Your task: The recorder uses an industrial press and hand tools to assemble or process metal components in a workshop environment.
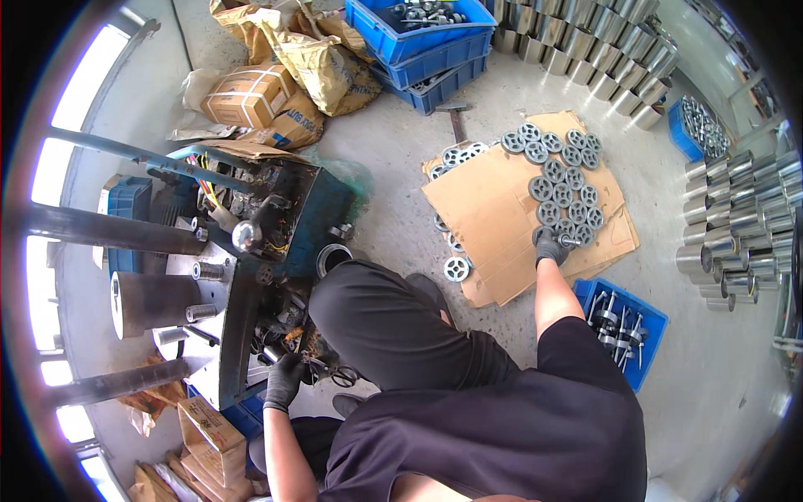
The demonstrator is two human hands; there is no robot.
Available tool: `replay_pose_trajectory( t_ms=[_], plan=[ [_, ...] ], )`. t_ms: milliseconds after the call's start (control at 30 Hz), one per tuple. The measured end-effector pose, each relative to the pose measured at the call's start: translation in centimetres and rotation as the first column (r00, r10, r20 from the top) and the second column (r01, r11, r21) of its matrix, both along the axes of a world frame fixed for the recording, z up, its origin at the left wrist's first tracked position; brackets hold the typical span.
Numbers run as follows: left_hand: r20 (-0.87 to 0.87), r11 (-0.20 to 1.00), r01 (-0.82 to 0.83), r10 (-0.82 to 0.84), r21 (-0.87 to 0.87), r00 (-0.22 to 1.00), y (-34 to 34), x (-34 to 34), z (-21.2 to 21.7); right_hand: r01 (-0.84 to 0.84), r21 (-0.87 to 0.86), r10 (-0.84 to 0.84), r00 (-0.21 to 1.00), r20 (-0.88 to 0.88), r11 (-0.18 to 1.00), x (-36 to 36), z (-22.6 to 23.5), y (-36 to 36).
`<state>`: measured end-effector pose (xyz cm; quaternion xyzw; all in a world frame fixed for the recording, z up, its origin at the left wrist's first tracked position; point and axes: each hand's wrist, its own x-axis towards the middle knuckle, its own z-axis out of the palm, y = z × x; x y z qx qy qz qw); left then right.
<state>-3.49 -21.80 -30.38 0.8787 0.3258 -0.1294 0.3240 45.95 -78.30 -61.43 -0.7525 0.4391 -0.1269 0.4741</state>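
Note:
My right hand (549,248), in a dark grey glove, reaches to the near edge of a group of spoked metal wheels (561,196) laid flat on cardboard. Its fingers are closed on a wheel (538,235) of the same kind, mostly hidden by the glove. A short shiny metal shaft (569,241) shows beside the fingers. My left hand (285,381), gloved alike, is low at the near side of the blue machine (322,213). Its fingers are curled next to a small metal cylinder (272,354); what they hold is hidden. Scissors-like black handles (344,376) lie beside it.
Flattened cardboard (481,217) covers part of the floor, with a hammer (457,125) beyond. A blue bin (651,322) of shafts with wheels stands by my right arm. Stacked blue crates (435,63), sacks (330,79) and rows of shiny metal cylinders (585,46) surround the area.

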Motion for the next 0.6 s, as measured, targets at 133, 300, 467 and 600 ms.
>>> replay_pose_trajectory(
  t_ms=[133, 300, 467, 600],
  plan=[
    [0.004, 1.000, -0.014, 0.014, -0.023, 1.000, 0.3, -0.1, 0.3, -0.055, -0.026, 0.057, 0.994, 0.090, 0.998, 0.0, -1.7, -0.2],
    [-0.009, 0.998, -0.021, 0.021, -0.056, 1.000, 0.7, 0.0, 0.2, 0.080, -0.098, -0.070, 0.993, 0.093, 0.992, 1.3, -4.3, -1.8],
    [0.026, 1.000, -0.008, 0.008, -0.019, 1.000, 0.3, -0.6, 2.2, 0.043, 0.033, -0.046, 0.996, 0.079, 0.999, -0.7, -1.3, 4.0],
    [0.057, 1.000, 0.025, -0.025, 0.005, 0.998, 0.8, -0.8, 1.4, 0.132, 0.058, -0.138, 0.984, 0.114, 0.990, -3.0, -1.0, 9.0]
  ],
)
